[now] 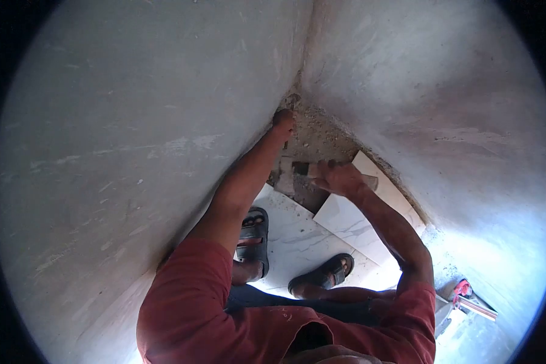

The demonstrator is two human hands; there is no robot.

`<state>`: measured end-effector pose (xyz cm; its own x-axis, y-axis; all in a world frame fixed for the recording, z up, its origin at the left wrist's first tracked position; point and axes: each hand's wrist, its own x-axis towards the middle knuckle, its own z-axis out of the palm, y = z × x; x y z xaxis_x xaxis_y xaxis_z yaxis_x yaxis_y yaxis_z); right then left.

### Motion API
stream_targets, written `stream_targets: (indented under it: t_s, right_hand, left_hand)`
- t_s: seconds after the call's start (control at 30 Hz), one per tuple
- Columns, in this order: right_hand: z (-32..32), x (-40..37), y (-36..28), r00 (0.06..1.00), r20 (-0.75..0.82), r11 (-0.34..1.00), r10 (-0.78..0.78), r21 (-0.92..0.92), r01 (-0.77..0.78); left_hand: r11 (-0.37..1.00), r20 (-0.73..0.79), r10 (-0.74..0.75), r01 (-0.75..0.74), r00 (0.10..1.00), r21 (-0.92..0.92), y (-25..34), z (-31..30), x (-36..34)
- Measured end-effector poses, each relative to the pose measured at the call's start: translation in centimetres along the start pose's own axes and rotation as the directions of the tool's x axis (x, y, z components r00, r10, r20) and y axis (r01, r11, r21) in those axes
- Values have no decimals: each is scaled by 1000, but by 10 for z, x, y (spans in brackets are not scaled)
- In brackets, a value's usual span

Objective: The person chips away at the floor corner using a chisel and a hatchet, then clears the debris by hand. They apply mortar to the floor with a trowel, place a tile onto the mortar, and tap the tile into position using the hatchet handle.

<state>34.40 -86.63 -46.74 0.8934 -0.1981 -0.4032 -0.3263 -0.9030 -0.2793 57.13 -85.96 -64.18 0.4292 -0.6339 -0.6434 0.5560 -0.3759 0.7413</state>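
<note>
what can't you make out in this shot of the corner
- Head view: whether the left hand holds anything; too small, fingers curled over.
- Head view: the middle of the hammer handle, covered by the right hand.
- Head view: the red tool at lower right, blurred and too small to name.

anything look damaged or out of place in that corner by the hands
Yes: the corner floor is bare, rough rubble where the white tiles stop short of both walls. The right hand grips a hammer-like tool over it; the left hand is against the wall.
</note>
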Motion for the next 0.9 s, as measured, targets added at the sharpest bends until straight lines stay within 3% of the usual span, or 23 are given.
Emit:
stream_targets:
  t_s: [0.07,0.13,0.2,0.23,0.3,0.37,0.4,0.47,0.5,0.57,0.6,0.67,0.7,0.73,0.77,0.8,0.83,0.9]
  right_hand:
    - [-1,-3,-26,988,128,996,-82,38,78]
    - [34,-7,-48,933,321,984,-161,119,129]
    - [11,-24,-73,853,225,881,-471,176,439]
    - [15,-20,-70,853,224,880,-472,177,441]
    - [19,-3,-50,861,396,947,-318,91,308]
    - [0,26,-8,943,331,999,-12,-33,25]
    - [-3,24,-6,947,323,999,-9,-39,23]
    - [-17,23,-9,997,62,998,55,-33,-53]
    - [-17,11,-23,990,142,1000,8,28,-12]
    - [12,-10,-46,953,219,975,-208,123,185]
    - [-9,-18,-67,864,377,942,-334,98,321]
    - [8,-16,-64,735,275,771,-620,37,636]
    - [16,-4,-46,811,429,910,-398,72,408]
    - [16,14,-23,800,579,987,-156,61,148]
    - [-24,24,-16,903,428,1000,22,0,-24]
    - [-63,27,-16,947,250,979,202,-36,-199]
    - [-52,29,-13,950,242,980,197,-38,-193]
    - [-6,15,-16,992,116,998,-44,54,38]
  left_hand:
    - [977,-22,-206,205,978,-51,12,3,-5]
    - [975,-55,-219,216,974,-59,25,13,-17]
    - [971,-98,-234,228,967,-71,30,12,-19]
    - [964,-85,-253,243,964,-111,29,11,-20]
    - [955,-66,-272,260,960,-145,33,11,-22]
    - [962,-25,-240,235,970,-141,36,12,-31]
    - [964,-22,-230,225,973,-139,36,14,-28]
    - [961,-65,-239,227,969,-158,34,16,-17]
    - [953,-70,-276,263,959,-154,17,11,-27]
    - [945,-75,-256,234,964,-229,36,15,-21]
    - [944,-72,-262,239,962,-229,33,17,-23]
    - [946,-50,-261,245,964,-210,34,14,-19]
    - [947,-52,-264,249,963,-205,31,12,-19]
    - [946,-31,-257,245,966,-214,27,10,-16]
    - [943,-9,-250,242,968,-230,20,10,-12]
    - [942,-7,-250,241,968,-235,10,11,-3]
    - [953,-44,-223,208,974,-222,2,11,10]
    - [961,-75,-213,195,974,-195,1,10,6]
